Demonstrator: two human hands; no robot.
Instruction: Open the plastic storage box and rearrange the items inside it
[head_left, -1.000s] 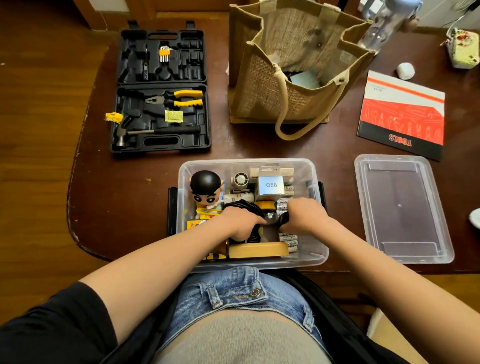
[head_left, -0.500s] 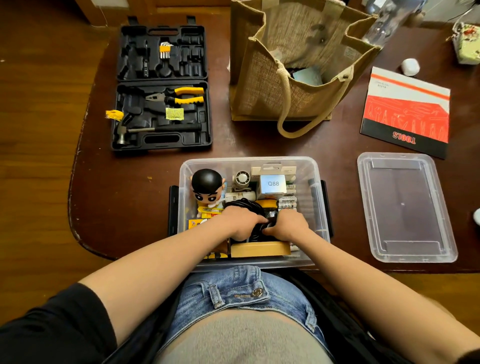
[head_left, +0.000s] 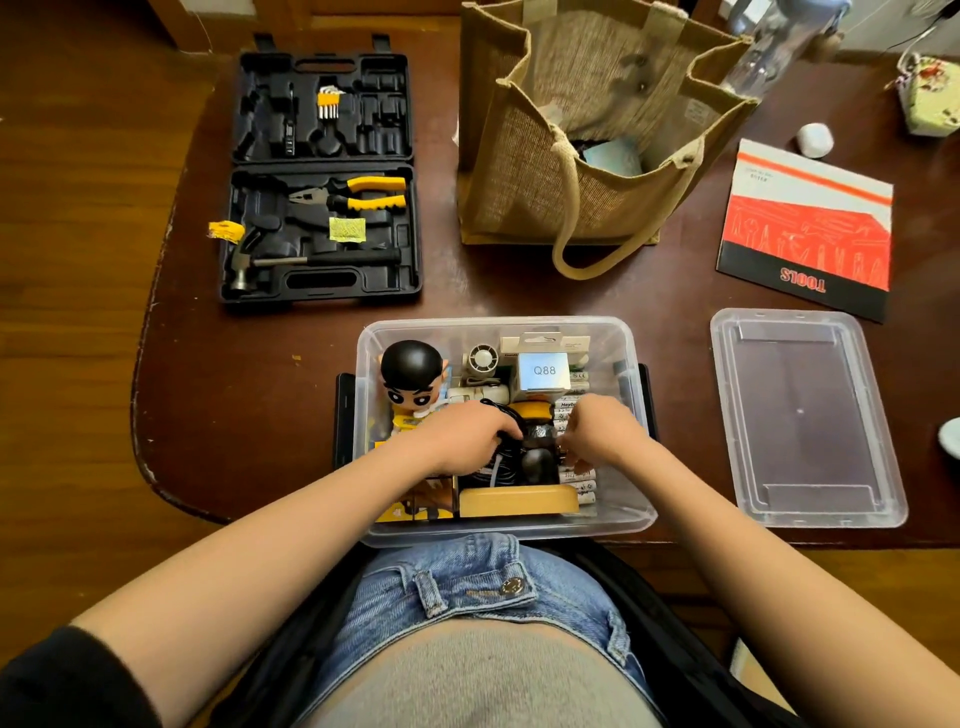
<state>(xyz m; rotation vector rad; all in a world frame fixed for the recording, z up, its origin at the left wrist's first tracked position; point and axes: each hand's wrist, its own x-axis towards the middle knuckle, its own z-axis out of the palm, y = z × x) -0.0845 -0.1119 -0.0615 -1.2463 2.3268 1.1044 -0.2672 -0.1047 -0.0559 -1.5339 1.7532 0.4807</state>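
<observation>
The clear plastic storage box (head_left: 636, 364) stands open at the table's near edge, its lid (head_left: 805, 415) lying to the right. Inside are a black-haired figurine (head_left: 413, 374), a small white Q88 box (head_left: 544, 370), a round fan (head_left: 483, 359), a row of batteries (head_left: 571, 410), a tan wooden block (head_left: 517, 501) and a bundle of black cable (head_left: 511, 441). My left hand (head_left: 462, 434) grips the black cable bundle in the middle of the box. My right hand (head_left: 600, 428) has its fingers curled down by the batteries and a dark item; what it holds is hidden.
An open black tool case (head_left: 319, 176) with pliers and a hammer lies at the far left. A jute bag (head_left: 587, 130) stands behind the box. A red and white tools booklet (head_left: 808, 228) lies at the far right, near a small white object (head_left: 814, 139).
My right hand went left to the cable bundle and has come back right toward the batteries. My left hand has stayed on the cable.
</observation>
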